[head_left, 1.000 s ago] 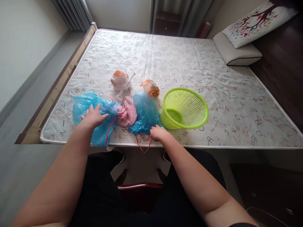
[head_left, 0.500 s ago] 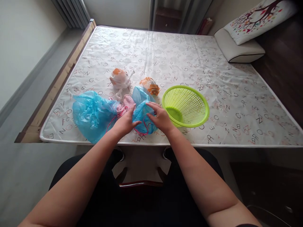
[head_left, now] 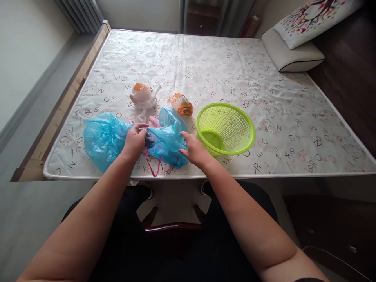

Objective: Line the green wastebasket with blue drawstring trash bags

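A crinkled blue plastic bag (head_left: pixel 169 137) lies near the mattress's front edge, with part of it stretched between my hands. My left hand (head_left: pixel 135 139) pinches the bag's left side. My right hand (head_left: pixel 192 148) grips its right side between thumb and fingers. A pink cloth (head_left: pixel 154 122) shows behind the bag, and a thin pink-red cord (head_left: pixel 155 168) loops out below it. Left of my left hand sits a second puffed blue plastic bag (head_left: pixel 102 137). How the cloth and the cord connect to the bags is partly hidden.
A green plastic basket (head_left: pixel 249 135) tilts open just right of my right hand. Farther back lie a knotted white and orange plastic bag (head_left: pixel 142 96) and a crumpled orange and white one (head_left: pixel 181 104). A cushion (head_left: pixel 293 55) and a pillow (head_left: pixel 314 23) rest at the far right.
My left hand has moved left, and the blue bag is now pulled out taut between both hands. The pink-red cord hangs lower. The whole view has shifted slightly.
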`<move>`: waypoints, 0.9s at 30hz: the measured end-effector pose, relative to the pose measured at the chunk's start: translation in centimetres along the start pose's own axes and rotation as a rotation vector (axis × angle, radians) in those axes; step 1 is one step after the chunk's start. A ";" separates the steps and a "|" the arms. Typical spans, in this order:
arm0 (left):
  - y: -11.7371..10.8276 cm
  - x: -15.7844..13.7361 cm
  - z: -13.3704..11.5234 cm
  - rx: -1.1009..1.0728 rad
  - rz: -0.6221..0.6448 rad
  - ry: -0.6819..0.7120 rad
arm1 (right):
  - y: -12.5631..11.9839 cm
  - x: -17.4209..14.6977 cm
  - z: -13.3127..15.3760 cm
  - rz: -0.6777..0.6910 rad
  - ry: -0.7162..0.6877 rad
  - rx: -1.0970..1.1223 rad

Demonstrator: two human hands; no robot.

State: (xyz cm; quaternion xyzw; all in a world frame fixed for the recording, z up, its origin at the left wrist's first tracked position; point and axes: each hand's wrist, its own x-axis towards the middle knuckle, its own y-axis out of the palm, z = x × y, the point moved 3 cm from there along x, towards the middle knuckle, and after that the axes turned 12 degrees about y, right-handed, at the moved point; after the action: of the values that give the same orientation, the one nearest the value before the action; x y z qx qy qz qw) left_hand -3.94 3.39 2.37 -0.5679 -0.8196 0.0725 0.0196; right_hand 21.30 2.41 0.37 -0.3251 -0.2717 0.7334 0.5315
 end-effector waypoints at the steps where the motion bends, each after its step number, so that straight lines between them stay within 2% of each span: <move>1: 0.0 0.1 0.0 -0.011 -0.016 -0.007 | 0.2 -0.2 0.1 0.001 0.023 -0.038; 4: 0.3 0.0 0.0 -0.063 -0.038 -0.077 | 0.6 -0.8 1.2 -0.014 0.075 -0.132; 8: 0.8 -0.5 -0.5 -0.166 -0.040 -0.185 | 1.2 -1.6 2.8 0.023 0.043 -0.281; 10: 1.0 -0.7 -0.8 -0.206 -0.038 -0.213 | 1.6 -1.9 2.9 0.071 0.043 -0.351; 14: 1.2 -1.1 -1.1 -0.245 -0.014 -0.243 | 2.3 -1.8 2.1 0.097 0.149 -0.408; 19: 1.3 -1.7 -1.1 -0.298 0.096 -0.263 | 2.6 -1.2 1.9 0.051 0.200 -0.342; 27: 1.6 -1.9 -1.8 -0.368 0.227 -0.245 | 1.9 -0.9 3.1 -0.058 0.085 -0.109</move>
State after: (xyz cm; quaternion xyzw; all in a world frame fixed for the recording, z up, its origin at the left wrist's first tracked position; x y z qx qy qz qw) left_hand -1.54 2.39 4.02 -0.6373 -0.7462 -0.0080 -0.1920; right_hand 18.00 0.79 1.11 -0.3763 -0.2978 0.6875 0.5450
